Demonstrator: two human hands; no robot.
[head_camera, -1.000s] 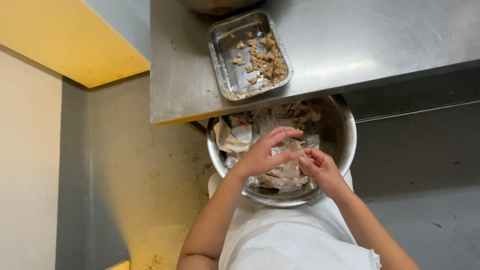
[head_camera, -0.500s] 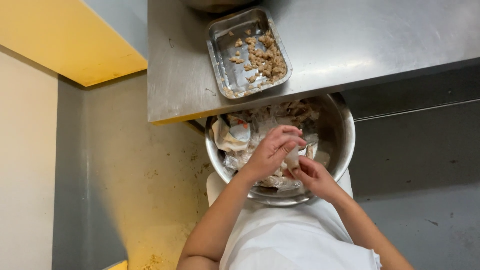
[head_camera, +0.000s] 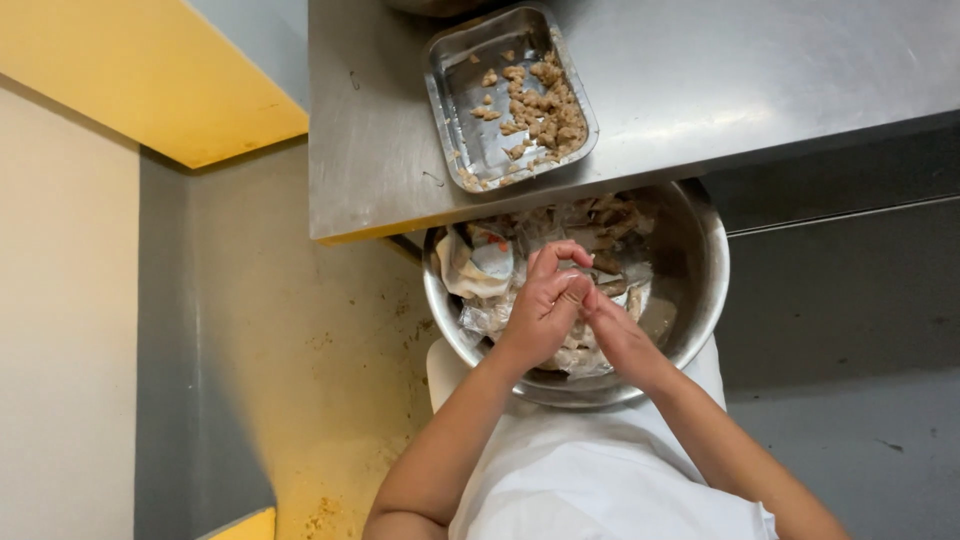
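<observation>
I see left hand (head_camera: 543, 312) and right hand (head_camera: 618, 335) pinched together on a small scrap over the metal bowl (head_camera: 700, 290) | bowl held near, under surface (head_camera: 700, 80) edge | risk: scrap slips, greasy fingers | tray (head_camera: 455, 95) overhangs near edge, knock could tip it

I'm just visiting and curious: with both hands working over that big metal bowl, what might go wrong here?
The metal bowl sits below the steel table, seemingly on the person's lap, so it might tip. Both the left hand and right hand are pressed together over wet scraps, so pieces might slip and drop. The tray lies near the table's edge and might get knocked.
</observation>
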